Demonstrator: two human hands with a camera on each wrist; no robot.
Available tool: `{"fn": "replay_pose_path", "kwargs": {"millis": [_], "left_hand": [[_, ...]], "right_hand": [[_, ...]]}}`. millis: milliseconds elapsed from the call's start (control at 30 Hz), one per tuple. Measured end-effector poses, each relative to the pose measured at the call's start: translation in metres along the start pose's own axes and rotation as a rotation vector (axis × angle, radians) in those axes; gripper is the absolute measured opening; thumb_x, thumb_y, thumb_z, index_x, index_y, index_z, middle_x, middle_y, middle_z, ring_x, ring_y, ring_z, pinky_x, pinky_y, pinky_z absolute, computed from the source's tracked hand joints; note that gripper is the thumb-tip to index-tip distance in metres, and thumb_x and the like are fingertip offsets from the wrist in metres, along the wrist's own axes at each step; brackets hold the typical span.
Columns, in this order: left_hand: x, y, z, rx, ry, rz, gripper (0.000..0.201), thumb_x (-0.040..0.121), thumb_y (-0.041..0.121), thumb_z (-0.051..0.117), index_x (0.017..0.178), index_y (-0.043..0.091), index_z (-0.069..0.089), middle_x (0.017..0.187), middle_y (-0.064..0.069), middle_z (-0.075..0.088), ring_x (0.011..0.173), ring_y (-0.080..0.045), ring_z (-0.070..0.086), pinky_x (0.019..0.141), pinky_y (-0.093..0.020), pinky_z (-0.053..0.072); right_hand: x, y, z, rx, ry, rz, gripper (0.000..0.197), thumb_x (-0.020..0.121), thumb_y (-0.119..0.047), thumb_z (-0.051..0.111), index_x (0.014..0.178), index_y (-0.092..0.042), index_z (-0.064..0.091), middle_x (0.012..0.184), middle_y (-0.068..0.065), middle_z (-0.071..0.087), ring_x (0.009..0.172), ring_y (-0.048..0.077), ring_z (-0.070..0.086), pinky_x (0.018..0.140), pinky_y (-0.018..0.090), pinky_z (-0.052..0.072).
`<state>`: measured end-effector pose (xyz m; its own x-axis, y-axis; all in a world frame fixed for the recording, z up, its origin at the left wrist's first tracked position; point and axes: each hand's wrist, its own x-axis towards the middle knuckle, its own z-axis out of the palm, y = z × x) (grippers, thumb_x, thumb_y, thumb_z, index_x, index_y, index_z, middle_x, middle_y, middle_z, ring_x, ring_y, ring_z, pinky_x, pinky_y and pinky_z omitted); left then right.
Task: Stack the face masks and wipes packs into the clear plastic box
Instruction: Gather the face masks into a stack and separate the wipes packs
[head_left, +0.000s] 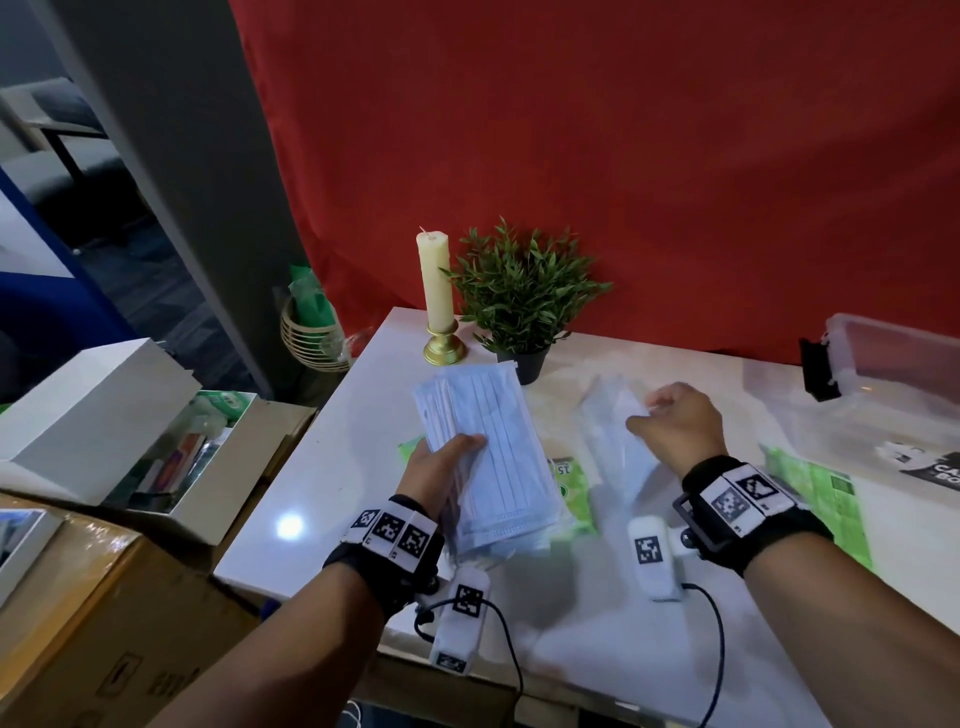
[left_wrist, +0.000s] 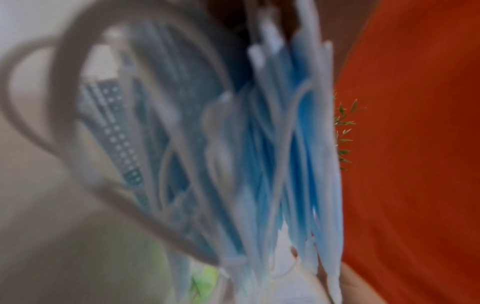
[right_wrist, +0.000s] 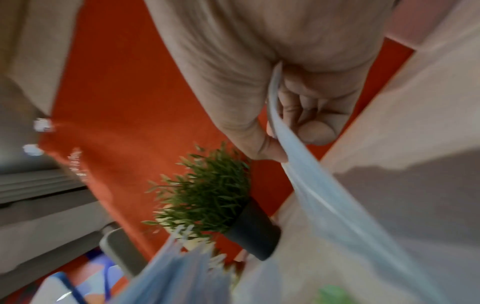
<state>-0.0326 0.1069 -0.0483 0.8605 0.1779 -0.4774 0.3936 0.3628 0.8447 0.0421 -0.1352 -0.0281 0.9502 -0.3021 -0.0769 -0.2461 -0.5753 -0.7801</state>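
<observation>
Two hands grasping masks: left hand (head_left: 441, 470) mask stack (head_left: 483, 447), right hand (head_left: 675, 426) single mask (head_left: 618, 441), plant (head_left: 524, 296), candle (head_left: 436, 283) behind.

candle (head_left: 435, 283) on brass holder | potted plant (head_left: 522, 296) just beside | red backdrop (head_left: 623, 156)

Surface (head_left: 322, 467) was white, glossy, smooth, with a light glare spot. Masks (head_left: 483, 457) looked like soft pleated nonwoven cloth, matt pale blue. Box (head_left: 893, 358) was clear hard plastic, black clip. Wipes packs (head_left: 810, 493) were shiny green plastic film. Candle (head_left: 435, 280) waxy matt cream on a polished brass-look holder (head_left: 443, 345). Backdrop (head_left: 623, 156) was matt red cloth.
</observation>
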Motion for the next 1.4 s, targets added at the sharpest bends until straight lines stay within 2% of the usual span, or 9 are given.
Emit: {"fn": "replay_pose_path", "kwargs": {"millis": [233, 367, 467, 567, 633, 733, 867, 1067, 1400], "left_hand": [[-0.002, -0.01, 0.004, 0.06, 0.005, 0.017, 0.026, 0.087, 0.016, 0.068, 0.111, 0.008, 0.062, 0.1, -0.018, 0.072, 0.087, -0.036, 0.07, 0.083, -0.049, 0.058], [-0.006, -0.015, 0.002, 0.066, 0.032, -0.013, 0.063, 0.07, 0.054, 0.067, 0.11, 0.006, 0.063, 0.08, -0.017, 0.059, 0.068, -0.025, 0.062, 0.067, -0.033, 0.051], [-0.011, -0.016, -0.004, -0.039, -0.001, -0.123, 0.061, 0.084, 0.072, 0.047, 0.092, 0.015, 0.064, 0.08, -0.011, 0.063, 0.074, -0.022, 0.064, 0.066, -0.028, 0.05], [-0.013, -0.017, -0.02, -0.116, -0.014, -0.109, 0.046, 0.092, 0.049, 0.057, 0.07, 0.009, 0.056, 0.051, -0.006, 0.054, 0.039, -0.015, 0.057, 0.038, -0.018, 0.045], [-0.012, -0.019, -0.031, -0.052, 0.042, -0.062, 0.031, 0.093, 0.027, 0.061, 0.073, 0.005, 0.056, 0.044, -0.003, 0.052, 0.029, -0.012, 0.048, 0.032, -0.014, 0.036], [-0.011, -0.022, -0.053, -0.005, 0.123, -0.005, 0.024, 0.088, 0.017, 0.066, 0.099, -0.005, 0.068, 0.076, -0.017, 0.069, 0.052, -0.022, 0.066, 0.049, -0.023, 0.053], [-0.016, -0.016, -0.074, -0.068, 0.158, -0.044, 0.034, 0.086, 0.016, 0.07, 0.114, -0.001, 0.061, 0.103, -0.025, 0.072, 0.092, -0.042, 0.071, 0.087, -0.054, 0.057], [-0.014, -0.015, -0.095, -0.08, 0.185, -0.058, 0.051, 0.083, 0.023, 0.073, 0.124, -0.002, 0.056, 0.113, -0.027, 0.07, 0.1, -0.046, 0.069, 0.087, -0.055, 0.056], [0.0, -0.016, -0.073, -0.034, 0.146, -0.069, 0.053, 0.081, 0.025, 0.075, 0.125, 0.0, 0.058, 0.111, -0.026, 0.071, 0.098, -0.045, 0.07, 0.089, -0.059, 0.055]], "right_hand": [[-0.078, -0.052, 0.012, 0.054, 0.0, -0.401, 0.022, 0.074, 0.001, 0.069, 0.09, -0.014, 0.062, 0.07, -0.007, 0.058, 0.058, 0.008, 0.054, 0.048, 0.006, 0.039], [-0.116, -0.061, 0.048, -0.073, -0.118, -0.603, 0.02, 0.076, -0.006, 0.068, 0.095, -0.011, 0.068, 0.08, 0.0, 0.068, 0.07, 0.017, 0.062, 0.065, 0.026, 0.052], [-0.134, -0.055, 0.076, -0.106, -0.269, -0.658, 0.019, 0.075, -0.013, 0.065, 0.093, -0.01, 0.069, 0.082, 0.007, 0.071, 0.078, 0.023, 0.065, 0.073, 0.034, 0.055], [-0.146, -0.053, 0.089, -0.068, -0.396, -0.693, 0.014, 0.077, -0.017, 0.063, 0.087, -0.011, 0.07, 0.08, 0.007, 0.07, 0.079, 0.02, 0.064, 0.076, 0.036, 0.055], [-0.147, -0.054, 0.088, 0.005, -0.465, -0.683, 0.017, 0.079, -0.014, 0.066, 0.094, -0.012, 0.074, 0.089, 0.004, 0.073, 0.083, 0.013, 0.067, 0.081, 0.023, 0.054], [-0.134, -0.053, 0.084, 0.104, -0.51, -0.618, 0.026, 0.08, -0.001, 0.065, 0.103, -0.008, 0.073, 0.096, 0.002, 0.073, 0.088, 0.008, 0.067, 0.082, 0.008, 0.049], [-0.094, -0.039, 0.075, -0.175, -0.493, -0.598, 0.052, 0.074, 0.004, 0.059, 0.122, -0.015, 0.062, 0.119, -0.001, 0.062, 0.112, 0.012, 0.056, 0.09, 0.013, 0.039], [-0.06, -0.002, 0.063, -0.641, -0.746, -0.597, 0.094, 0.07, -0.021, 0.073, 0.151, -0.027, 0.026, 0.155, -0.002, 0.03, 0.143, 0.018, 0.025, 0.115, 0.027, 0.023], [-0.051, 0.028, 0.034, -0.836, -0.394, -0.333, 0.092, 0.068, -0.063, 0.066, 0.142, -0.023, 0.029, 0.12, 0.006, 0.053, 0.108, 0.026, 0.057, 0.079, 0.033, 0.049]]}}
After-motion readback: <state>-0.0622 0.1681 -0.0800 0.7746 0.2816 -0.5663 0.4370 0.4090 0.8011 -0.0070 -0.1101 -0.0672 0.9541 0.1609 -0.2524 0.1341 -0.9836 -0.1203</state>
